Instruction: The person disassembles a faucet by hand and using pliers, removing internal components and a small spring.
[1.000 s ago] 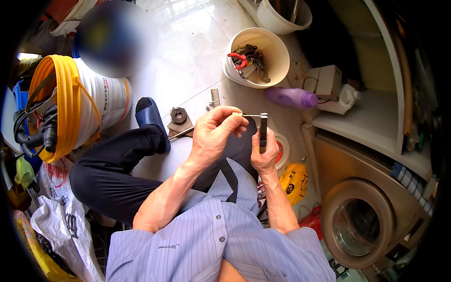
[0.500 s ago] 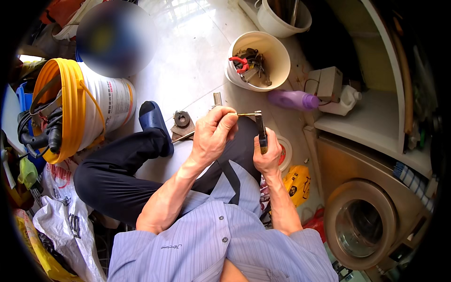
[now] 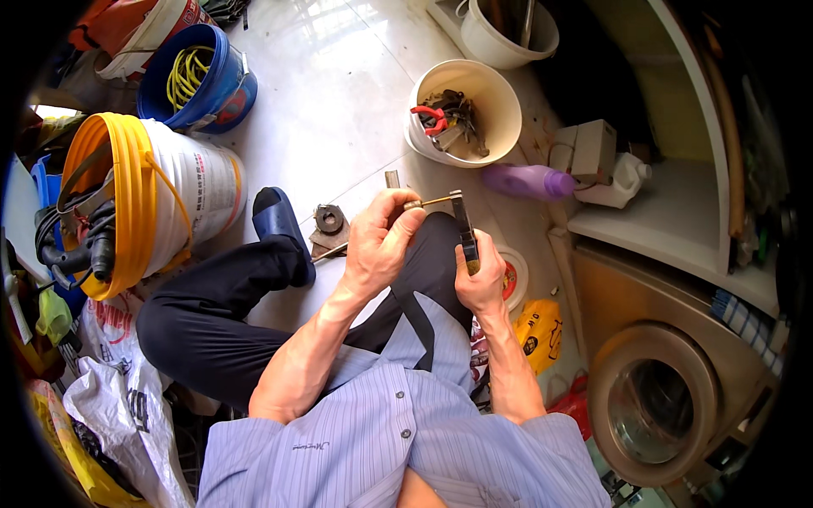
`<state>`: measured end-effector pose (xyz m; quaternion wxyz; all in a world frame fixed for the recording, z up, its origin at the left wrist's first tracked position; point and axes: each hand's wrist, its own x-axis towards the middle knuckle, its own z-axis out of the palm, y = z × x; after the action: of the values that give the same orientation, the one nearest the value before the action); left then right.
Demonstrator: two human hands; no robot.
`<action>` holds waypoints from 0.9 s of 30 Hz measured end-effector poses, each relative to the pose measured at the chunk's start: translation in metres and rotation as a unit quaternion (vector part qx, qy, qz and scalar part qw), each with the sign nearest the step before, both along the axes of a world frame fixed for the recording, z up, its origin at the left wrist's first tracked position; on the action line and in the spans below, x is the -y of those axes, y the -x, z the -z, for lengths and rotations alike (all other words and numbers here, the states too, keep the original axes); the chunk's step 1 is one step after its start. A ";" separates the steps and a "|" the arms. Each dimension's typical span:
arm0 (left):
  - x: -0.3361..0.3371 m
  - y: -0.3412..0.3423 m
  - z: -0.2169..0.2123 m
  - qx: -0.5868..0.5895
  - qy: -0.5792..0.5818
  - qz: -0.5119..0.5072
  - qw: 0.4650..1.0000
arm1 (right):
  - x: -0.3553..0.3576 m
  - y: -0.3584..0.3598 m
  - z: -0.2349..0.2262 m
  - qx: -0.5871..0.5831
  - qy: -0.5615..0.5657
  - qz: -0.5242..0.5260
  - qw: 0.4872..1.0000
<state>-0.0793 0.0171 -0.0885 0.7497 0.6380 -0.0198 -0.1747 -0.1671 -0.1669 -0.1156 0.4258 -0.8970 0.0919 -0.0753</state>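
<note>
My left hand [image 3: 378, 241] is closed, its thumb and forefinger pinching the thicker end of a thin brass-coloured rod [image 3: 438, 201]. The rod points right, its far end meeting the top of a dark, flat hand tool [image 3: 464, 222]. My right hand [image 3: 481, 284] is wrapped round that tool's lower, yellowish part and keeps it nearly upright; its exact kind is not clear. Both hands are above my bent leg. On the floor left of my left hand, a black ring [image 3: 329, 219] lies on a dark flat plate [image 3: 329, 244].
Ahead stands a cream bucket [image 3: 505, 93] of metal tools, beside a purple bottle [image 3: 525, 180]. At left are a yellow-rimmed white bucket [image 3: 199, 182] holding a corded power tool and a blue bucket [image 3: 237, 106] with yellow cord. A front-loading washing machine [image 3: 605, 339] stands close on my right.
The thicker brass end now shows beyond my left fingers, which have shifted slightly. The tool's top has moved a little left and up. A blurred patch at upper left now shows the blue bucket.
</note>
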 end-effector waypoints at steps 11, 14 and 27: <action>0.008 0.001 -0.003 -0.294 0.140 0.013 0.945 | 0.002 0.015 0.003 -0.031 -0.016 0.011 0.999; 0.016 0.009 0.000 -0.119 0.088 -0.023 0.989 | 0.001 0.018 0.003 -0.052 -0.032 0.021 0.998; 0.009 0.006 0.002 -0.263 0.109 0.038 0.958 | 0.004 0.020 0.005 -0.038 -0.021 0.013 0.999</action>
<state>-0.0855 0.0079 -0.0901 0.7862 0.4827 0.1351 -0.3613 -0.1873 -0.1706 -0.1207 0.4393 -0.8890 0.1211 -0.0452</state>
